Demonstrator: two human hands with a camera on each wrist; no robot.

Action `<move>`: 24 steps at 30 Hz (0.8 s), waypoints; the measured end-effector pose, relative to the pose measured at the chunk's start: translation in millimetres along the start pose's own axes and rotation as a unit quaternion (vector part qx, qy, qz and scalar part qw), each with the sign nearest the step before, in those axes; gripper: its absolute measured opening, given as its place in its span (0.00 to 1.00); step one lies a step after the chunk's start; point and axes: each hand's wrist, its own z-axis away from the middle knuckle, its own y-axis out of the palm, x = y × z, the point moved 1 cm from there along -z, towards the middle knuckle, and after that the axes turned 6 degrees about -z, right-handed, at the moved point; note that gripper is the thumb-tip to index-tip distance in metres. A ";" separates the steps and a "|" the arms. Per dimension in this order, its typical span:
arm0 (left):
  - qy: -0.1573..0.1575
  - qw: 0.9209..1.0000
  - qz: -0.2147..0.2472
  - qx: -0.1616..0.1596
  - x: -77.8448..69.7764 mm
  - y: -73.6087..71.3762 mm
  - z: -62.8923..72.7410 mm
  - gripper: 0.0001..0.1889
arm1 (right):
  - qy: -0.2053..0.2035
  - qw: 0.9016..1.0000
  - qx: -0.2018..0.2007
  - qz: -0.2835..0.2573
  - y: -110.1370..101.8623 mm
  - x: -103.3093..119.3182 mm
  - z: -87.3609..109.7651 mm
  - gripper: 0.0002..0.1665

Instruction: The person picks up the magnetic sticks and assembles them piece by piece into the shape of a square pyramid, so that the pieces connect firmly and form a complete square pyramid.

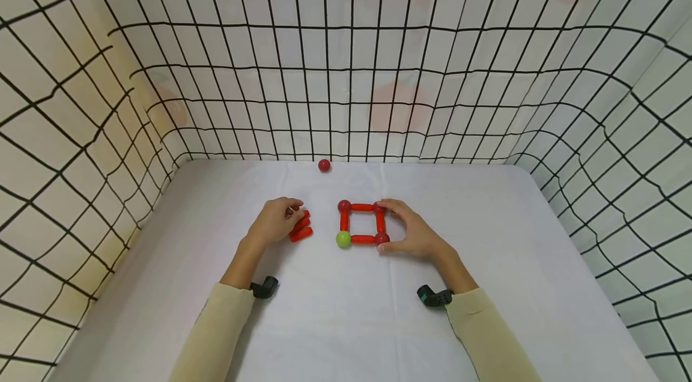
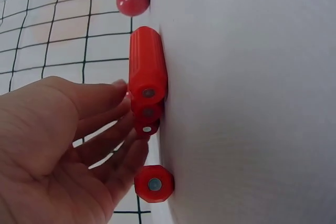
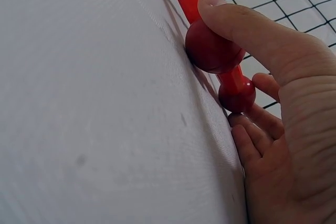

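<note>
Watching remotely: I've got R hand (image 1: 418,233) clamped on the R side of the square (image 1: 362,208), thumb on near red ball (image 3: 212,48), fingertips at far red ball (image 3: 237,96). Square = 4 red rods + 4 balls, flat on white cloth (image 1: 346,316), btwn the hands; green ball (image 1: 343,239) at near-L corner, red at the other 3.

L hand (image 1: 274,220) is at the loose red rods (image 1: 301,234), L of the square. Thumb & fingers apart, loosely bent; no closed grip seen, can't tell if tips touch. L wrist view: 3 rods bunched side by side, 4th rod (image 2: 154,184) off on its own.

Spare red ball (image 1: 324,166) beyond the square, near foot of the black grid (image 1: 351,27), no hand on it.

Doing it well, my take: R pressure light & even, squeezing both balls equally, else corners prob. skew or pop off. L: pinch one rod mid-length, peel it sideways; metal discs on rod ends may be magnetic, so mind neighbors tagging along. Avoid knuckles rolling the rest.
</note>
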 end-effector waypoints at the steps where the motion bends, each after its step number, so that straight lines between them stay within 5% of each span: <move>1: 0.000 1.000 -0.006 0.007 0.1 0.1 0.2 0.18 | 0.000 1.000 0.000 -0.001 -0.2 0.2 0.0 0.58; 9: -0.004 1.000 -0.015 0.015 3.1 2.1 -0.2 0.17 | -0.005 1.000 0.000 0.001 -0.8 0.5 0.0 0.58; 16: 0.013 0.999 0.029 -0.026 2.7 3.7 -0.6 0.21 | -0.003 1.000 0.000 -0.004 0.2 -1.5 -0.2 0.58; 20: 0.001 0.989 0.142 -0.025 -5.3 4.9 -1.4 0.24 | -0.002 1.000 0.000 -0.006 -0.3 -2.3 -0.2 0.58; 24: -0.021 0.963 0.266 0.025 -16.4 10.8 -2.3 0.23 | -0.002 1.000 -0.001 -0.005 -0.6 -2.7 -0.5 0.58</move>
